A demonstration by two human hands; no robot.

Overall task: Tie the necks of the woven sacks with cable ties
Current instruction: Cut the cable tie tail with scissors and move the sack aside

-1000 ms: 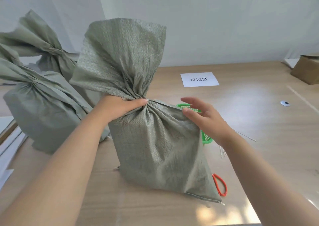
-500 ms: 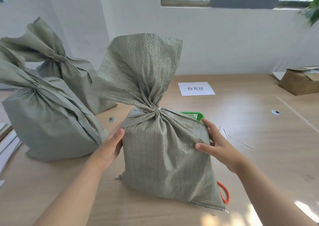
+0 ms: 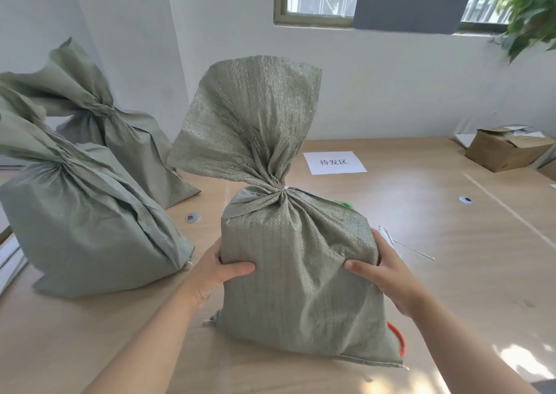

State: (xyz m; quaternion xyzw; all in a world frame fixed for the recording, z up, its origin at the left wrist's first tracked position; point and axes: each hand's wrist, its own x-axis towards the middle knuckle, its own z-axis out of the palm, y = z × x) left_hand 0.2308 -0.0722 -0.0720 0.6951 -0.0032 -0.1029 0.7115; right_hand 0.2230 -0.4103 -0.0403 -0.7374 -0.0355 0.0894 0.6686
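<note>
Left hand (image 3: 216,273) and right hand (image 3: 388,276), lowered from by the neck (image 3: 281,183) a second ago, now grip my sack (image 3: 298,288) by its sides, near centre on the table (image 3: 451,243); cable tie (image 3: 285,187) looks fastened, so I judge this one done.

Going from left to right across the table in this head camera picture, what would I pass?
Tied sack → left hand → held sack → right hand → cardboard box.
</note>
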